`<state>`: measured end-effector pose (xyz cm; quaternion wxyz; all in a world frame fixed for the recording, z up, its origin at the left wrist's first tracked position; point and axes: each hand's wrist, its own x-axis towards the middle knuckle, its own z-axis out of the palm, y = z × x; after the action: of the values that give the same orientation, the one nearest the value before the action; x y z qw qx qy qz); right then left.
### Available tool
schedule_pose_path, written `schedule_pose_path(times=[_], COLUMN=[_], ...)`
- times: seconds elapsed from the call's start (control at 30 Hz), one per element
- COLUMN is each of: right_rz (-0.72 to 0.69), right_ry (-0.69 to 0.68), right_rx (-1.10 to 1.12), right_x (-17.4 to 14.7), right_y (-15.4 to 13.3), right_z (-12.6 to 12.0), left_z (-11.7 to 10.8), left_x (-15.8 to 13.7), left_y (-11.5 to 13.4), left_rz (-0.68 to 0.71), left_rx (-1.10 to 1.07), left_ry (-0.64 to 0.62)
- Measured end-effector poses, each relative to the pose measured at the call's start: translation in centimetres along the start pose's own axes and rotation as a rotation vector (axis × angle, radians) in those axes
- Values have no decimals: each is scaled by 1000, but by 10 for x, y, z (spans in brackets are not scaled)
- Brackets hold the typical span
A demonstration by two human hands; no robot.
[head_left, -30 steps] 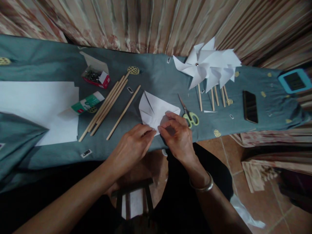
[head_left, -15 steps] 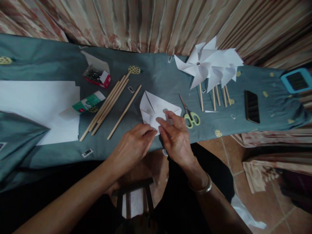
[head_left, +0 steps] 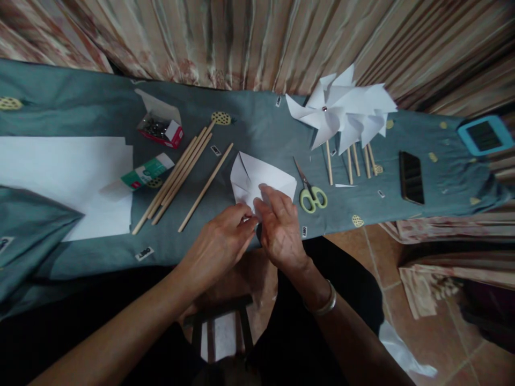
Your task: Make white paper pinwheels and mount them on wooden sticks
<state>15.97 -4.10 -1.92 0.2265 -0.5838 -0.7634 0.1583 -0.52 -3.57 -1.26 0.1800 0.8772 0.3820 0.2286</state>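
A white paper square (head_left: 267, 172) with slits cut in from its corners lies on the cloth in front of me. Thumb and fingers of my left hand (head_left: 225, 234) pinch its near corner, which curls up a little. My right hand (head_left: 284, 228) holds the paper down beside it, fingers pressed together on the surface and thumb close to the left fingertips. Both hands hide the near part of the paper. Just right of it are scissors (head_left: 313, 197) with green handles, and a single wooden stick (head_left: 206, 187) lies to its left.
Finished paper pinwheels (head_left: 332, 115) on sticks lie at the back right, near a phone (head_left: 411, 177) and a blue-framed device (head_left: 485, 134). Leftward are several wooden sticks (head_left: 177, 179), a glue bottle (head_left: 147, 171), an open box of metal pins (head_left: 161, 126) and white sheets (head_left: 96, 187).
My right hand has shifted left across the paper, its fingers drawing closer together. The left hand keeps its pinch on the near corner. The view has turned slightly.
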Motion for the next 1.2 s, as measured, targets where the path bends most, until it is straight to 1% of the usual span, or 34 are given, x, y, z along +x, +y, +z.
schedule_pose_path(times=[0.13, 0.27, 0.37, 0.47, 0.57, 0.67, 0.73, 0.83, 0.97, 1.1, 1.2], right_rz=[-28, -12, -16, -40, -1, 44, 63, 127, 271, 404, 466], right_ry=[-19, -28, -7, 51, 110, 104, 104, 147, 184, 142, 107], right_rx=[-58, -39, -22, -23, -93, -160, -163, -96, 73, 270, 390], right_x=[6, 8, 7, 11, 22, 31, 32, 28, 18, 6, -1], right_y=[1, 1, 2, 9, 20, 28, 30, 31, 32, 32, 29], right_z=[-1, -2, -7, -17, -23, -26, -27, -34, -43, -41, -36], left_z=[2, 3, 3, 2, -1, -7, -13, -23, -30, -34, -35], left_x=[1, 3, 5, 6, 6, 5, 4, 2, 3, 9, 11], left_y=[-1, -4, -5, -3, -3, -6, -12, -23, -39, -47, -41], left_rz=[10, 9, 5, -2, 1, 21, 43, 61, 61, 44, 52], left_rx=[27, 44, 48, 50, 51, 59, 77, 105, 160, 214, 242], left_ry=[14, -1, 2, 0, -27, -45, -41, -4, 64, 89, 109])
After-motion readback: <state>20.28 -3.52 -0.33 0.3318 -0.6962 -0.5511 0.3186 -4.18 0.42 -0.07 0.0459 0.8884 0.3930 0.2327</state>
